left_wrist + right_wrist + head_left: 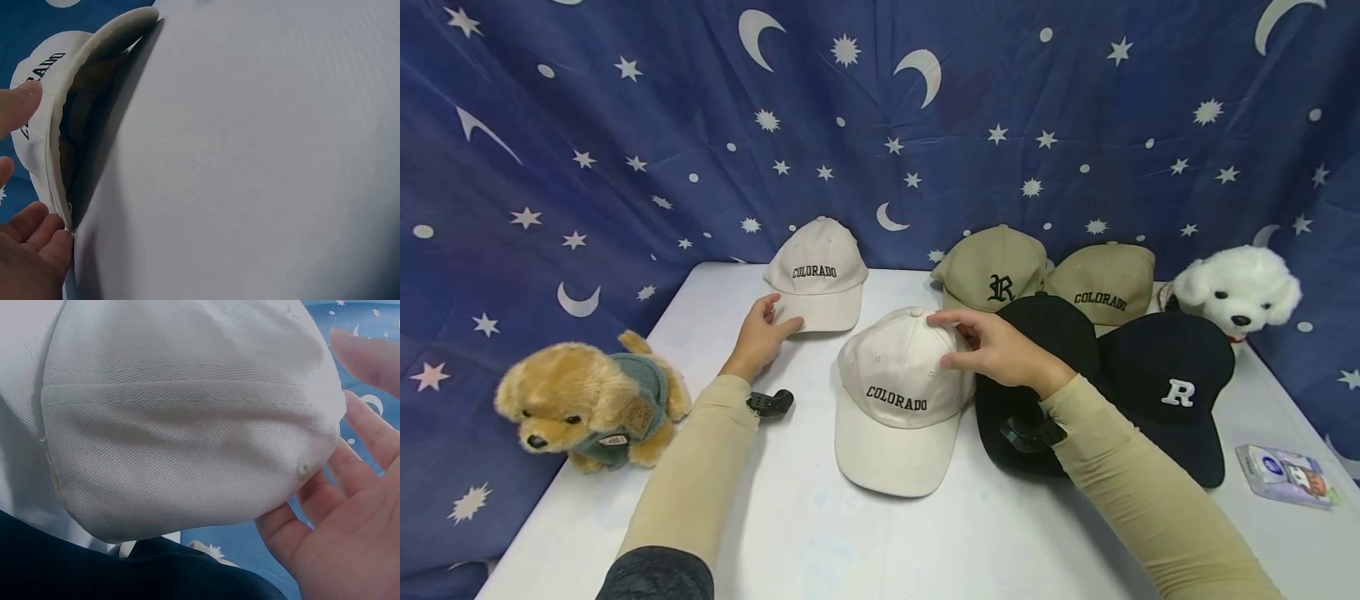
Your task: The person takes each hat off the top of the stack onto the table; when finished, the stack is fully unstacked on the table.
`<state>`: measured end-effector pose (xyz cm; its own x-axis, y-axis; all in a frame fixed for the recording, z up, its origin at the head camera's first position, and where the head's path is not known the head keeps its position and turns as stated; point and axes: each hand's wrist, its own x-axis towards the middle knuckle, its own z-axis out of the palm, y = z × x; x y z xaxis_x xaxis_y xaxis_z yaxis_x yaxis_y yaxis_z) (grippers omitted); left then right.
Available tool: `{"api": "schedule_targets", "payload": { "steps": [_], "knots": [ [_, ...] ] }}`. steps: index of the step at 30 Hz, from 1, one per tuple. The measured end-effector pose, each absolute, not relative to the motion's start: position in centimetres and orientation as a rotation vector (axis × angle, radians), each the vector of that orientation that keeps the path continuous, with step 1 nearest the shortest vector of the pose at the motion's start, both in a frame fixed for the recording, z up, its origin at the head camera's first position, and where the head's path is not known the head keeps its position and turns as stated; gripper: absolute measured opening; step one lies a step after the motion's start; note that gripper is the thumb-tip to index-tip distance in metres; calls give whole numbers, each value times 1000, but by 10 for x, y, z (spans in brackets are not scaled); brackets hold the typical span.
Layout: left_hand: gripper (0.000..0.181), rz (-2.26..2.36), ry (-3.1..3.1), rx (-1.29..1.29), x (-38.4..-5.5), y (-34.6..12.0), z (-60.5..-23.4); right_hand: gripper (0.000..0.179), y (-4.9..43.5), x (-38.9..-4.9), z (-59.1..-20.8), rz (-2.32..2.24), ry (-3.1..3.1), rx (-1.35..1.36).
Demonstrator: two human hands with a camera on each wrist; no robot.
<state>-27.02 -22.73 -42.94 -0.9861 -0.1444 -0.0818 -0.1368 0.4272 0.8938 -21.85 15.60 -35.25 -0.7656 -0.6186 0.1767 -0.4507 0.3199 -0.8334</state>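
Note:
A white cap lettered COLORADO (pixel 895 450) lies at the middle of the table, its brim toward me. My right hand (pixel 1000 346) is at the right side of its crown. In the right wrist view, the fingers (pixel 325 494) lie along the crown's far edge and the thumb (pixel 369 362) stands apart from it. A second white COLORADO cap (pixel 820 254) stands at the back left. At the left end of its brim is my left hand (pixel 760 337), fingers loosely bent; in the left wrist view its thumb (pixel 19 103) overlaps the cap's front.
To the right sit two black caps (pixel 1165 358), with a tan R cap (pixel 992 258) and a tan COLORADO cap (pixel 1105 271) behind. A brown plush dog (pixel 565 392) is left, a white plush dog (pixel 1240 287) and a small pack (pixel 1285 475) right. A starry blue curtain (pixel 850 125) backs the table.

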Motion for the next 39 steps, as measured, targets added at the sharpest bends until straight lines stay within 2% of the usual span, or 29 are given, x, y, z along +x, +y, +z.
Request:
{"api": "schedule_targets", "payload": {
  "steps": [22, 39],
  "knots": [
    [81, -1590, -2750, 212, -281, -220, -427, 53, 153, -217, -352, -1468, 2380, -1006],
    [81, -1583, -2813, 74, -289, -179, -429, 53, 154, -215, -354, -1460, 2387, -1007]
  ]
}}
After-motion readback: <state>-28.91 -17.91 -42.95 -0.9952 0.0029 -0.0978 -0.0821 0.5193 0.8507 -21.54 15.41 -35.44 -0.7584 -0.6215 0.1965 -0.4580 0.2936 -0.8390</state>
